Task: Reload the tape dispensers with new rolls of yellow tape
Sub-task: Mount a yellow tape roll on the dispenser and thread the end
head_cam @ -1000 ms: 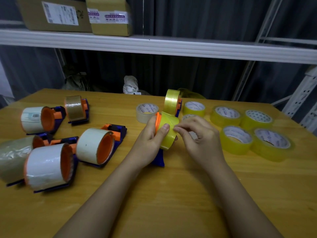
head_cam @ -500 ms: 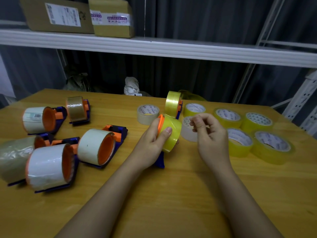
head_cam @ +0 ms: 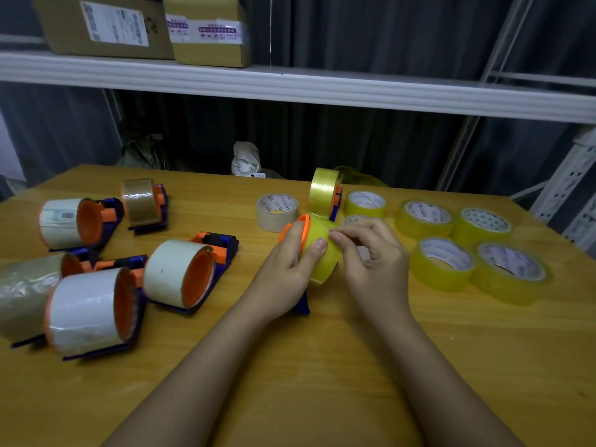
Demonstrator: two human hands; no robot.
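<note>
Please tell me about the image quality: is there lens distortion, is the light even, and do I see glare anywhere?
Head view: wide-angle bending, the shelf edge curves; dim, uneven light, the curtain behind nearly black; soft glare on the clear-wrapped roll at left and on the yellow roll in the hands; corners slightly soft.

**One head-worn view, looking forward and down**

A single wide-angle camera sits on the person's head, facing forward and tilted down across the wooden table (head_cam: 322, 382). Both forearms enter from the bottom edge, so the view is close over the near table. Farther off it takes in the shelf (head_cam: 290, 88) and dark curtain (head_cam: 354, 140) behind. Straight lines bow near the edges.
</note>
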